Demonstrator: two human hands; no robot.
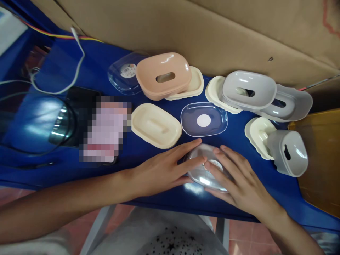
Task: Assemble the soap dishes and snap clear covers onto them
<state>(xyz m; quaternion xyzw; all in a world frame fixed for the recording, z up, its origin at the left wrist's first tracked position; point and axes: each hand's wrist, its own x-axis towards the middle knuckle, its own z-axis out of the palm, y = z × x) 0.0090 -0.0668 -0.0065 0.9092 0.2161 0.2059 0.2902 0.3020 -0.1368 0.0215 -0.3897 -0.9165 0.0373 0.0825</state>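
A clear oval plastic cover (pixel 198 173) with a round label lies near the table's front edge. My left hand (pixel 172 164) holds its left side, fingertips on the top and thumb low at the rim. Curled over its right side is my right hand (pixel 240 173), with fingers on the label and thumb at the near edge. What is under the cover cannot be made out. Just beyond the hands rests another clear oval cover (pixel 191 124) with a white round sticker. To its left is a cream oval tray (pixel 156 125).
Behind stand a peach container (pixel 175 63) with a slot, a cream piece (pixel 196 85) and another clear cover (pixel 117 76). At right are grey slotted containers (pixel 249 79) and cream pieces (pixel 260 136). A phone (pixel 106 131), partly blurred, and cables (pixel 79 67) lie left. Cardboard (pixel 186 32) stands behind.
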